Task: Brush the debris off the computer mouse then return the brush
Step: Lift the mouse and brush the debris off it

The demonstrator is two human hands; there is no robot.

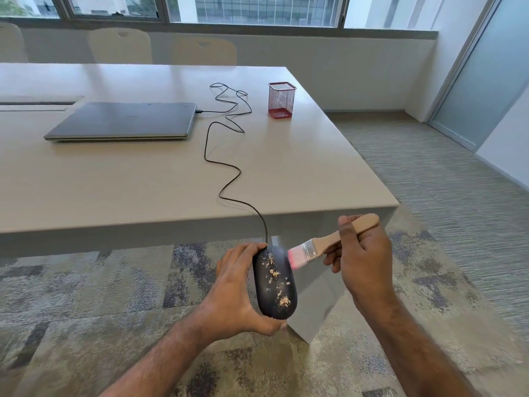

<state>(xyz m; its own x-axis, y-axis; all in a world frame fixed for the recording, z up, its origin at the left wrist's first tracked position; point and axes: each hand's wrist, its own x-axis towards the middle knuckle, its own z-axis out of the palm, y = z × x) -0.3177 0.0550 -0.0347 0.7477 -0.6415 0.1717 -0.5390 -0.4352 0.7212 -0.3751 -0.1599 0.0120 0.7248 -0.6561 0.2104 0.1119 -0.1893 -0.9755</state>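
Note:
My left hand (234, 293) holds a black wired computer mouse (275, 285) below the table's front edge, over the carpet. Tan crumbs of debris lie scattered along the mouse's top. My right hand (363, 259) grips the wooden handle of a small paintbrush (323, 243). Its pink bristles touch the mouse's upper right side, blurred by motion. The mouse's black cable (226, 167) runs up over the table edge to a closed laptop.
On the pale table (315, 173) lie a closed grey laptop (123, 120) and a red mesh pen holder (282, 100), which stands with nothing in it at the back right. Chairs line the far side. Patterned carpet lies under my hands.

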